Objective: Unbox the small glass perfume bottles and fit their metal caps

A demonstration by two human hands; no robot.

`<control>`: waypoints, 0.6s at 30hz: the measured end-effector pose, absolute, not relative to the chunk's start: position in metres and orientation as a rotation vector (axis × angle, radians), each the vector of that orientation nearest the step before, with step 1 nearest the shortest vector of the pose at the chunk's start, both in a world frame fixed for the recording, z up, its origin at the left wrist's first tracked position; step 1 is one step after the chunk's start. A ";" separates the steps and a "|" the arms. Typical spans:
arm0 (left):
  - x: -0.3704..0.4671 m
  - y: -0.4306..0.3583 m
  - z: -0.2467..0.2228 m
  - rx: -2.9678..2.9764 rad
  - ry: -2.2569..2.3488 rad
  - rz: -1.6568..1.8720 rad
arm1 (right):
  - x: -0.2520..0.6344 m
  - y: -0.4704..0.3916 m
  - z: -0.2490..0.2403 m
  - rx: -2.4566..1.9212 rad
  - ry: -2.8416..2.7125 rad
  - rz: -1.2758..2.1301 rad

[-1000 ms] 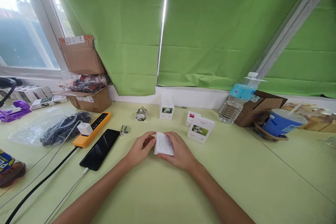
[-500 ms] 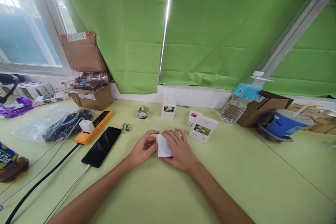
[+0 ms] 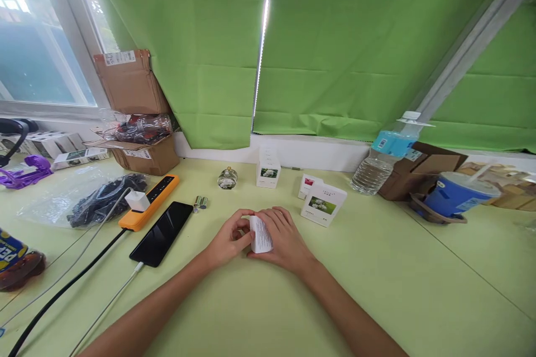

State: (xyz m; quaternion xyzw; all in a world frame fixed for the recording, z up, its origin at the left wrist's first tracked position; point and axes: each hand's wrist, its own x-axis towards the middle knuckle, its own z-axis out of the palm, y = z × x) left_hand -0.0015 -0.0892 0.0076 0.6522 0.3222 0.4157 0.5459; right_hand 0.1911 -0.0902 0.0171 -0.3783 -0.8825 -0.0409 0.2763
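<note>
Between my two hands, just above or on the pale green table, is a small white box (image 3: 262,235) with fine printed text on the side facing me. My left hand (image 3: 231,239) grips its left edge with thumb and fingers. Over its right side and top wraps my right hand (image 3: 285,240), hiding part of the box. To the right of my right hand stands a white carton (image 3: 324,204) with a white-flower picture. Behind that is a smaller white box (image 3: 309,185) with a red picture. A round glass bottle (image 3: 227,178) stands farther back.
Another flower-printed white box (image 3: 268,169) is near the wall. Leftward lie batteries (image 3: 200,202), a black phone (image 3: 162,233) on a cable, and an orange power strip (image 3: 156,198). At right are a water bottle (image 3: 379,159) and a blue cup (image 3: 454,196). Cardboard boxes (image 3: 146,156) stand back left.
The white box has turned a little in my hands, its printed side now narrower in view. My right hand has shifted slightly around it.
</note>
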 end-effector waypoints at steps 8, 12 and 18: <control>0.000 -0.092 0.011 1.516 0.816 0.966 | 0.189 -0.091 0.018 -0.978 -2.388 -0.101; 0.002 -0.090 0.008 1.488 0.835 0.963 | 0.187 -0.091 0.019 -0.976 -2.380 -0.081; 0.002 -0.089 0.006 1.485 0.841 0.942 | 0.187 -0.091 0.019 -0.978 -2.386 -0.088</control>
